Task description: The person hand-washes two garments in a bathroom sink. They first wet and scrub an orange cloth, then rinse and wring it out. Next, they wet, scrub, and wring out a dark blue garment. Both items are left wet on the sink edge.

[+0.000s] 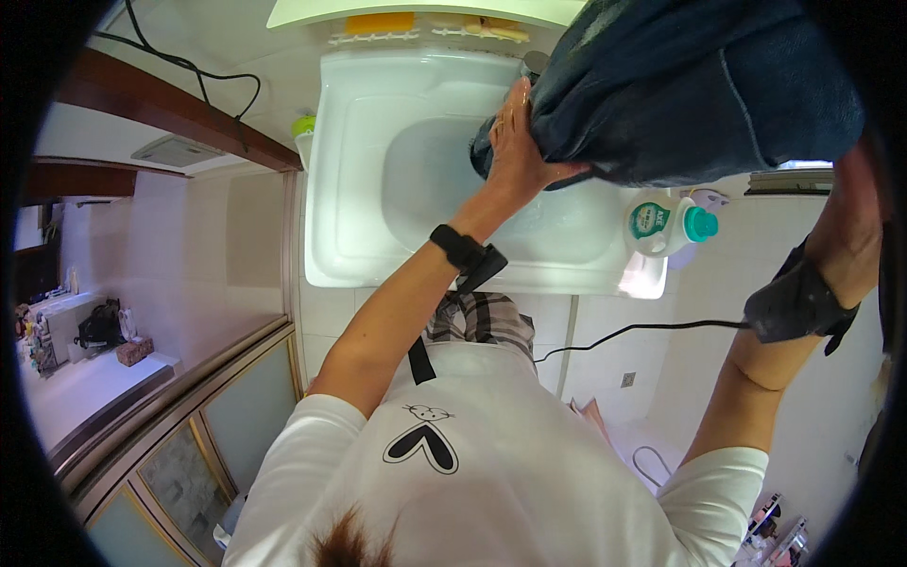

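A large dark blue garment [666, 99], which looks like wet denim, hangs bunched over the right side of the white sink [347, 212]. My left hand [514, 145] grips its gathered lower part above the basin, thumb spread along the fabric. At the far right my right hand [854, 205] is raised against the garment's other end; its fingers are hidden by cloth and the dark rim of the picture. A white detergent bottle [648, 225] with a teal cap stands on the sink's right ledge, below the garment. Part of a metal tap [535, 64] shows behind the cloth.
A pale green shelf edge [425, 10] juts out above the sink, with a yellow item [379, 25] on a rack beneath. A black cable [638, 327] runs from my right wrist to my waist. To the left are a wooden beam [177, 103] and a framed glass door [248, 404].
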`<state>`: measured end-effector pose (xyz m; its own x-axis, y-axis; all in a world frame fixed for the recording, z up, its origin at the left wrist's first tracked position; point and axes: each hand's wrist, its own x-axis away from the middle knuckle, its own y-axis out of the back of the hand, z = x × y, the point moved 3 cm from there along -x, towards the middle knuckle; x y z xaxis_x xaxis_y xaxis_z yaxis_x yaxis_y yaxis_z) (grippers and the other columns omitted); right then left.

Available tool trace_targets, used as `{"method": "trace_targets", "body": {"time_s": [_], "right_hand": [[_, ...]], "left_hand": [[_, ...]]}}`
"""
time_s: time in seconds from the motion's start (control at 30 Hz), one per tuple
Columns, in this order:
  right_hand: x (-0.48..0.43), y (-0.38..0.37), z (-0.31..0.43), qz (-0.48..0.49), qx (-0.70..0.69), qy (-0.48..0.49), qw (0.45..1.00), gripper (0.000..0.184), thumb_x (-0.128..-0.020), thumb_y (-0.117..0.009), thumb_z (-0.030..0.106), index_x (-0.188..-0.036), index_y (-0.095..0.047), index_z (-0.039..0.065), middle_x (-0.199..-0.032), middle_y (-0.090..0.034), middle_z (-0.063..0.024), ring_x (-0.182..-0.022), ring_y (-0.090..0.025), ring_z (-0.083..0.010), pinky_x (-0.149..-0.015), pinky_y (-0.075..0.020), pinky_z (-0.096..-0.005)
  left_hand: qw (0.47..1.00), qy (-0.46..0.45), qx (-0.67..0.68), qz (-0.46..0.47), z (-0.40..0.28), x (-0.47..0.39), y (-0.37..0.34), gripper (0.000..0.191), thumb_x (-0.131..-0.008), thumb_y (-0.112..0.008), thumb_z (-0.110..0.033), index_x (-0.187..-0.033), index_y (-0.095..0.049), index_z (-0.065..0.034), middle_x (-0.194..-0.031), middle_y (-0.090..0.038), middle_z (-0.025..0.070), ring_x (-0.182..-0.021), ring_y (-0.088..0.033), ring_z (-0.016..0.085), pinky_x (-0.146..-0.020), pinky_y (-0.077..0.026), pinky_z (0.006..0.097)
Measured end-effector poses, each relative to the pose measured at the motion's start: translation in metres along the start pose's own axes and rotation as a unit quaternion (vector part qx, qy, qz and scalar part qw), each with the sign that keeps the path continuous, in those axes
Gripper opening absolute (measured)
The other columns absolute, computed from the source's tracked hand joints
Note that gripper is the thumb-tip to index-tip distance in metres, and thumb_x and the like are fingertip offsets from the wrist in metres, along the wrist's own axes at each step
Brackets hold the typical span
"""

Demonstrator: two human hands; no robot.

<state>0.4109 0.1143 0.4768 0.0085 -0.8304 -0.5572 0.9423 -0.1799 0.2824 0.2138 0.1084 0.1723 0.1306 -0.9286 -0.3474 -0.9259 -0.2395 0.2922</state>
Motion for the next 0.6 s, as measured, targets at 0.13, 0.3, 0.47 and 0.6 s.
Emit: {"method": "trace_targets", "body": {"time_s": [0.13,0.3,0.47,0.6], "right_hand": [[0.004,0.023,-0.018,-0.111,-0.077,-0.023,0.991,0.039,-0.090,-0.057,0.030,-0.119,-0.060,0.004,-0.121,-0.061,-0.0110,-0.115,-0.056,-0.0212,-0.104,-0.0405,-0.0354],[0.030,0.037,-0.071,-0.129,-0.269,-0.077,0.951,0.036,-0.091,-0.061,0.012,-0.124,-0.057,-0.002,-0.118,-0.063,-0.0144,-0.114,-0.058,-0.0217,-0.103,-0.0432,-0.0352],[0.120,0.014,-0.210,-0.180,-0.289,-0.327,0.881,0.036,-0.084,-0.064,0.009,-0.120,-0.060,0.003,-0.118,-0.058,-0.0055,-0.108,-0.055,-0.0173,-0.095,-0.0463,-0.0321],[0.209,-0.063,-0.319,-0.064,-0.319,-0.538,0.777,0.024,-0.087,-0.064,0.016,-0.110,-0.065,0.009,-0.096,-0.066,-0.0020,-0.088,-0.062,-0.0154,-0.083,-0.0511,-0.0302]], "left_hand": [[0.986,0.040,0.163,0.009,0.014,-0.019,0.004,0.066,-0.072,-0.082,-0.020,-0.127,-0.050,-0.0037,-0.113,-0.059,0.0173,-0.105,-0.057,0.027,-0.093,-0.043,0.0387],[0.948,0.090,0.303,-0.015,0.015,-0.026,0.060,0.029,-0.090,-0.056,0.004,-0.119,-0.057,-0.0007,-0.110,-0.063,0.0058,-0.100,-0.059,0.015,-0.090,-0.048,0.0287],[0.939,0.161,0.303,0.021,-0.020,-0.041,0.094,0.035,-0.086,-0.058,0.005,-0.121,-0.057,0.0004,-0.107,-0.064,0.0069,-0.096,-0.060,0.014,-0.087,-0.048,0.0260],[0.965,0.140,0.213,0.056,-0.048,-0.042,0.098,0.040,-0.082,-0.060,0.006,-0.121,-0.058,-0.0019,-0.104,-0.065,0.0069,-0.093,-0.060,0.014,-0.084,-0.048,0.0252]]}}
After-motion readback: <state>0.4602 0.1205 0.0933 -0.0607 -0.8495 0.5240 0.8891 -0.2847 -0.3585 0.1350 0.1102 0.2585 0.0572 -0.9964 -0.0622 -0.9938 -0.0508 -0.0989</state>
